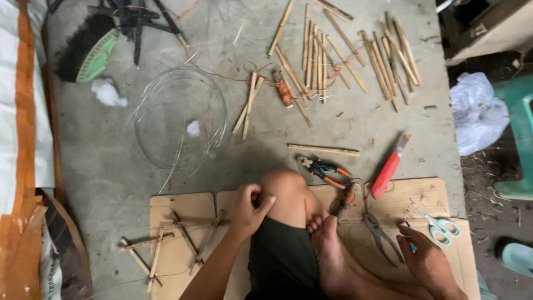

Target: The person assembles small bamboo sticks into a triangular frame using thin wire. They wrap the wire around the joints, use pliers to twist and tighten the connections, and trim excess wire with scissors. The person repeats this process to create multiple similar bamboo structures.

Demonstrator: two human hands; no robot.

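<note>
While bamboo sticks [333,53] litter grey concrete floor [111,155], cardboard [422,200] underlies, seemingly, both legs.

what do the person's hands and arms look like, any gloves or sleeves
Both are bare: the left hand and right hand wear no gloves, and no rings, watch or bands show. The forearms are uncovered as far as the frame shows, with no sleeves in view. The only clothing visible is dark shorts.

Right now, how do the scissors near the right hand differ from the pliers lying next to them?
The scissors have light teal loop handles; the pliers are plain dark metal. The scissors are smaller and the pliers longer. The scissors lie beyond the right hand, the pliers beside the foot. Both rest on the cardboard.
</note>
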